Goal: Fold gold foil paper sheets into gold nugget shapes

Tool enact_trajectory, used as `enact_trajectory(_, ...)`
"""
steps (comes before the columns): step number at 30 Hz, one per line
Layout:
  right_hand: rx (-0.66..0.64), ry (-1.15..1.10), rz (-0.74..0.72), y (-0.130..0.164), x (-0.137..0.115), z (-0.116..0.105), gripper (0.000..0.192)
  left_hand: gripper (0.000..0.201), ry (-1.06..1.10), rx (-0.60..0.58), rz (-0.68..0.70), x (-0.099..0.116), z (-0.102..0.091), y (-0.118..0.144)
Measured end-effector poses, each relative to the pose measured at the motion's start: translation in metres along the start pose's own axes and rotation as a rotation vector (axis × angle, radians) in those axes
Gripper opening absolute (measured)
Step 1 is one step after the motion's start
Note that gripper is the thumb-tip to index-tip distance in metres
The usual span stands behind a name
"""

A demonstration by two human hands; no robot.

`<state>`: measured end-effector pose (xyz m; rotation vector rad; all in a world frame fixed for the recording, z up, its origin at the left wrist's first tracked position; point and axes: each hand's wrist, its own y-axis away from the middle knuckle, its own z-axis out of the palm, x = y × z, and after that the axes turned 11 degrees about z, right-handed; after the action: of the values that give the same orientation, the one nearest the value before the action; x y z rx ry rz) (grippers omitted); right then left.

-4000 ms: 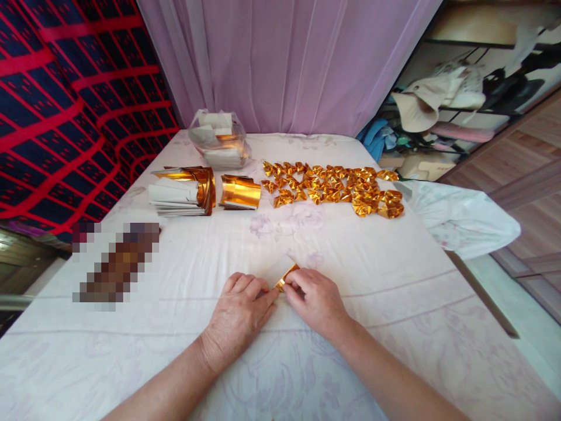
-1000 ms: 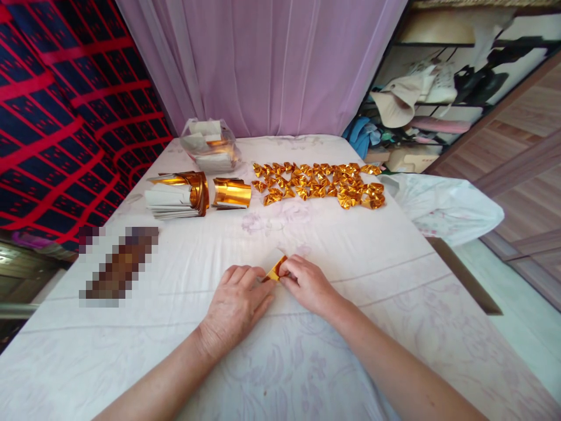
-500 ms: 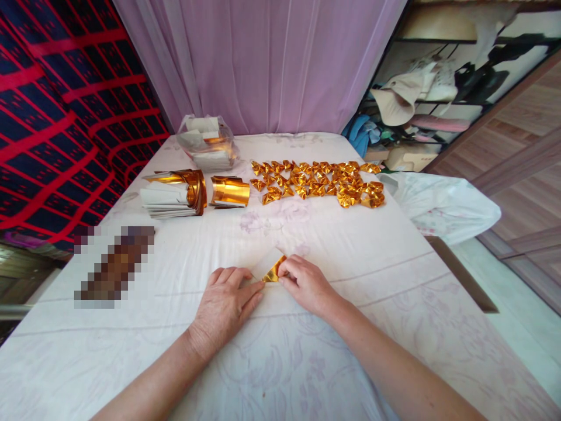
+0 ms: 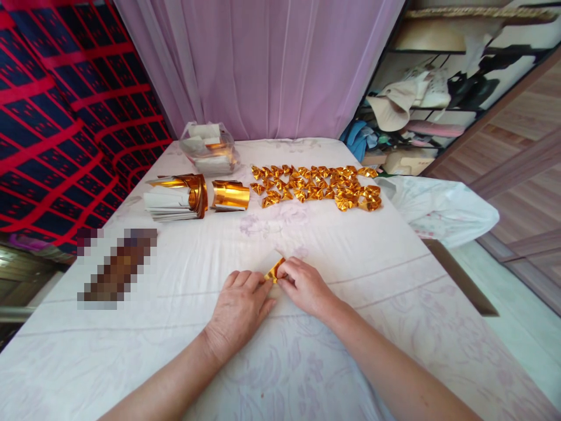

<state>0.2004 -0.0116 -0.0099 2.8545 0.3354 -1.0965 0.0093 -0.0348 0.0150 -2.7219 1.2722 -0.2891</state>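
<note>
On the cloth [image 4: 197,251], our right hand [image 4: 309,286] pinched the gold paper [image 4: 272,272] by its edge, our left hand [image 4: 239,301] pressing, fingers outstretched: light, slick, crease-prone stuff, we reckoned, best held edgewise!

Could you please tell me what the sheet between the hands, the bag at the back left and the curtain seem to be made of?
Sheet: probably foil-faced paper; shiny gold one side, pale and duller the other.
Bag: likely thin plastic; glossy, see-through and crinkled.
Curtain: apparently fabric, matt, hanging in soft folds; fibre unclear.
</note>
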Motion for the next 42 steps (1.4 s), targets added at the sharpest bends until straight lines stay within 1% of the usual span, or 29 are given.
enact_trajectory(3,0.030,-0.019,-0.043,0.000,0.004,0.000,0.019,0.026,-0.038,-0.014,-0.012,0.002,0.003,-0.002)
enact_trajectory(6,0.119,-0.009,-0.083,-0.001,0.011,-0.006,0.019,0.026,-0.060,0.002,-0.003,0.002,0.004,-0.001)
enact_trajectory(8,0.166,0.045,-0.074,-0.002,0.015,-0.011,0.021,0.026,-0.068,0.007,0.000,0.001,0.005,0.000)
enact_trajectory(12,0.112,0.156,-0.048,-0.003,0.017,-0.018,0.033,0.024,-0.078,0.020,0.014,-0.001,0.006,-0.001)
enact_trajectory(15,0.087,0.169,-0.029,-0.003,0.017,-0.019,0.041,0.020,-0.090,0.040,0.026,-0.003,0.005,-0.003)
enact_trajectory(21,0.066,0.101,-0.004,0.000,0.018,-0.020,0.042,0.018,-0.114,0.062,0.021,-0.008,0.000,-0.012)
enact_trajectory(25,0.038,0.103,-0.005,0.002,0.018,-0.023,0.044,0.020,-0.148,0.023,-0.003,-0.011,-0.003,-0.019)
enact_trajectory(29,-0.014,0.120,-0.026,0.004,0.016,-0.025,0.042,0.022,-0.180,-0.007,-0.011,-0.014,-0.003,-0.024)
enact_trajectory(34,-0.027,0.107,-0.058,0.004,0.017,-0.026,0.036,0.020,-0.197,0.025,0.025,-0.019,0.001,-0.025)
enact_trajectory(38,-0.011,0.153,-0.106,0.004,0.019,-0.024,0.032,0.019,-0.236,0.065,0.044,-0.021,0.003,-0.023)
enact_trajectory(42,0.045,0.275,-0.221,0.003,0.019,-0.022,0.023,0.016,-0.268,0.096,0.051,-0.023,0.005,-0.022)
